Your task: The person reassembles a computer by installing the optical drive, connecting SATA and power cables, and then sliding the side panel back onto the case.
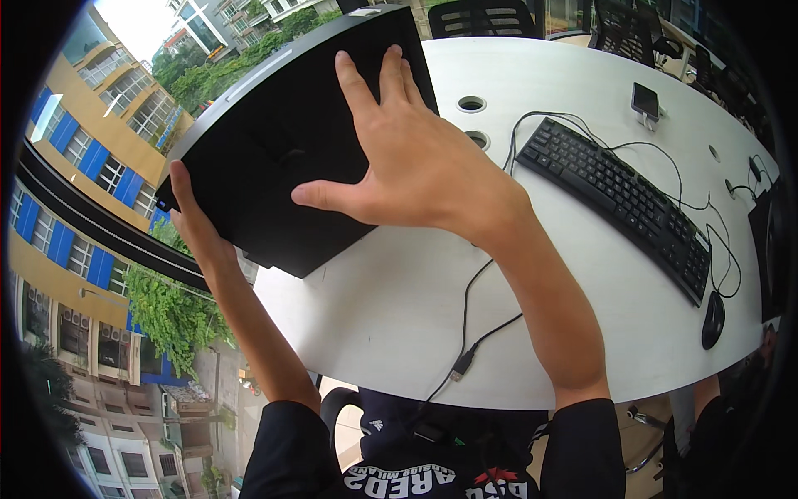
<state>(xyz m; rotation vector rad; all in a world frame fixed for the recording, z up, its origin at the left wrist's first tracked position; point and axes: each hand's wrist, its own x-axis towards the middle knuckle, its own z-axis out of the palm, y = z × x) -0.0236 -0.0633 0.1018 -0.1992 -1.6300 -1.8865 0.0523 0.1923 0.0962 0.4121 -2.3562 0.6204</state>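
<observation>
A large black panel with a grey edge (274,75), which looks like a monitor, stands tilted at the left side of the white table (399,316). My left hand (198,229) grips its left edge, with the thumb on the front and the other fingers mostly hidden behind. In front of the dark face is my right hand (416,162), fingers spread and nothing held. Whether its palm touches the surface I cannot tell. Below my right forearm a black cable with a USB plug (463,364) lies near the table's front edge.
A black keyboard (619,200) and a mouse (712,320) lie to the right among loose cables. Farther back is a phone-like device (645,101) on a small stand. Round cable holes (471,104) pierce the table. A window borders the left; another person's arm shows at lower right.
</observation>
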